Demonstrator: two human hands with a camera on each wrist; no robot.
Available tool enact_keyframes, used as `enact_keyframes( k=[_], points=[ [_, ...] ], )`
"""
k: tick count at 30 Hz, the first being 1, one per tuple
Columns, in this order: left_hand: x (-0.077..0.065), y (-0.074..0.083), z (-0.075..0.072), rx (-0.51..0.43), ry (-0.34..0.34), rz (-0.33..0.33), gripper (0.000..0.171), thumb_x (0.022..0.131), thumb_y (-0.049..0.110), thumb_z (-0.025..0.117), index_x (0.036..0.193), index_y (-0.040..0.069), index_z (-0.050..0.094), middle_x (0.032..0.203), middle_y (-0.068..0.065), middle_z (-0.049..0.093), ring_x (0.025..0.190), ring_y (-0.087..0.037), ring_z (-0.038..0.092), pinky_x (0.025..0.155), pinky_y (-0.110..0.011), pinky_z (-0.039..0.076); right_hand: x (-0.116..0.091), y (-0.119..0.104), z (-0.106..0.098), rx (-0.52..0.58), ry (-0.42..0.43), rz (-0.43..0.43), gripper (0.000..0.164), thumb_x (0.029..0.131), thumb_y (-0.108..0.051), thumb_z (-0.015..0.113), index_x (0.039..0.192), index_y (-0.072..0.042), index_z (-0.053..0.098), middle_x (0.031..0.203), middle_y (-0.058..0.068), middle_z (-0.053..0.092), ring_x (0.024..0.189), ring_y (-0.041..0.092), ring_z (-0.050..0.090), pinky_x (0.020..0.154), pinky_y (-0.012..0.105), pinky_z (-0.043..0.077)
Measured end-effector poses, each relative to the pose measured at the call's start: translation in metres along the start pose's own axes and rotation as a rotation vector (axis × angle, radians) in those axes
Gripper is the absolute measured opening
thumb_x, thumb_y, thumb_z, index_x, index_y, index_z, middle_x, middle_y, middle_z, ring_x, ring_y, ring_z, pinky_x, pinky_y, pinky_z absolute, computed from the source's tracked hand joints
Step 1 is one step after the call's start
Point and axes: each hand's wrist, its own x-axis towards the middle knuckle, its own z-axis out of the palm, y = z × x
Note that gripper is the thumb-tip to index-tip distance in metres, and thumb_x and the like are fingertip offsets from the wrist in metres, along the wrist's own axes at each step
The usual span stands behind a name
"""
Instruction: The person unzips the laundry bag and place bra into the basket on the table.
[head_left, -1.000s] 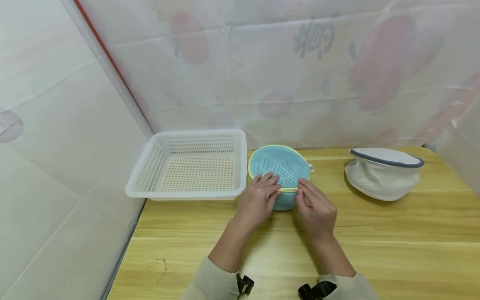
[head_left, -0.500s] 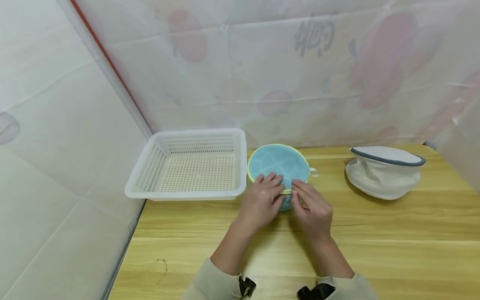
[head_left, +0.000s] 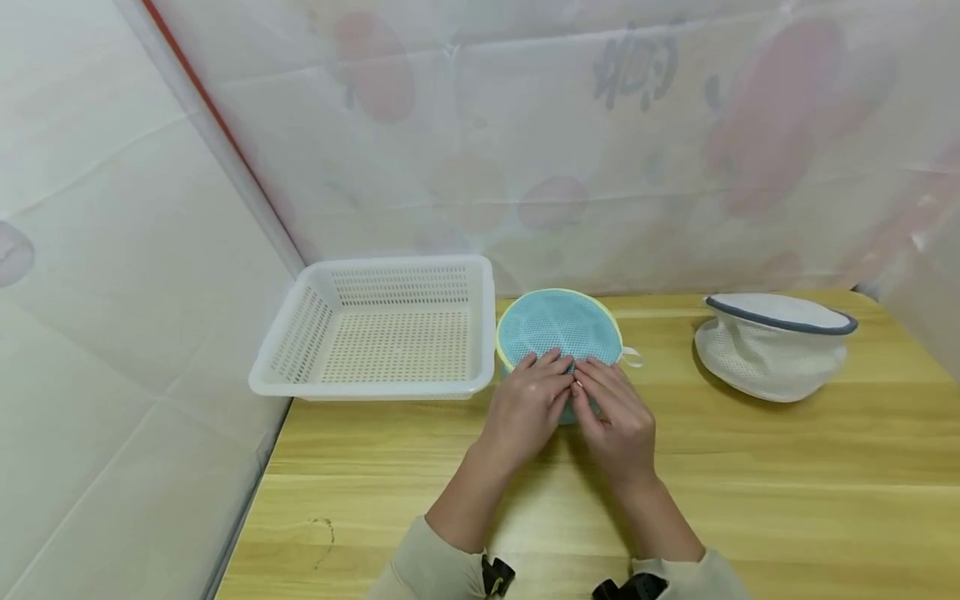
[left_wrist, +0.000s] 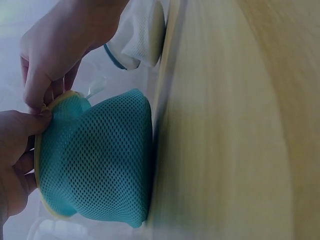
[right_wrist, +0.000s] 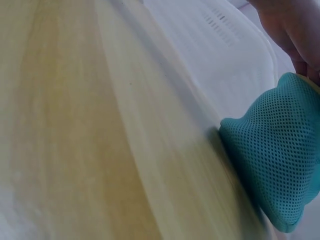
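Observation:
A round blue mesh laundry bag with yellow edging stands on the table in front of me. My left hand grips its near rim, fingers spread over the mesh top and thumb below the edge. Close against it, my right hand pinches the same yellow zipper edge between thumb and fingers, hiding the zipper pull. Both hands' fingertips meet at the edging in the left wrist view. A small white loop sticks out on the bag's right. The right wrist view shows the bag's mesh side.
Left of the bag is a white plastic basket with slotted walls, nothing in it. A white mesh laundry bag with grey edging sits at the right. A printed sheet hangs behind the wooden table.
My right hand has slid left along the yellow edge until it meets my left hand. The left hand has shifted slightly right, and the blue bag stays nearly in place.

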Motion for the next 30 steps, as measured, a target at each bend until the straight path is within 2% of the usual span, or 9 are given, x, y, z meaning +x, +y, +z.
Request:
enact_keyframes(
  k=[5,10,15,21,30],
  points=[
    [0.000,-0.001,0.001,-0.004,0.038,0.006,0.020,0.091,0.018,0.072,0.109,0.011,0.077,0.122,0.000,0.070,0.124,-0.015,0.060,0.107,-0.036,0.047,0.001,0.002,-0.001,0.018,-0.031,0.018,0.024,0.095,-0.014,0.064,0.103,0.006,0.075,0.104,0.018,0.074,0.101,0.038,0.070,0.107,0.045,0.046],
    [0.002,0.000,0.000,-0.012,0.038,0.002,0.019,0.092,0.021,0.071,0.108,0.013,0.077,0.121,0.001,0.070,0.124,-0.013,0.060,0.108,-0.036,0.046,0.002,0.004,0.000,0.039,0.004,0.017,0.017,0.088,-0.003,0.066,0.098,0.007,0.075,0.101,0.019,0.074,0.097,0.039,0.070,0.105,0.045,0.048],
    [0.001,0.002,-0.001,-0.017,0.012,0.005,0.018,0.092,0.021,0.071,0.107,0.014,0.077,0.122,0.002,0.069,0.124,-0.013,0.059,0.109,-0.035,0.045,0.000,0.006,-0.002,0.038,0.064,0.031,0.016,0.084,0.001,0.065,0.094,0.009,0.075,0.098,0.021,0.074,0.094,0.040,0.071,0.103,0.037,0.050],
    [-0.001,0.000,-0.001,-0.048,0.000,-0.003,0.017,0.092,0.021,0.070,0.106,0.014,0.077,0.124,0.002,0.069,0.125,-0.013,0.059,0.110,-0.034,0.044,0.001,0.010,-0.006,-0.010,0.120,0.054,0.013,0.081,0.006,0.067,0.091,0.009,0.075,0.096,0.021,0.074,0.091,0.039,0.071,0.102,0.026,0.050],
    [0.001,-0.001,-0.006,-0.044,-0.032,-0.001,0.017,0.095,0.025,0.067,0.104,0.016,0.078,0.124,0.003,0.069,0.126,-0.012,0.058,0.111,-0.034,0.043,0.008,0.023,-0.016,-0.065,0.135,0.170,0.013,0.082,0.008,0.070,0.093,0.009,0.075,0.099,0.019,0.075,0.095,0.038,0.071,0.101,0.021,0.049]
  ],
)
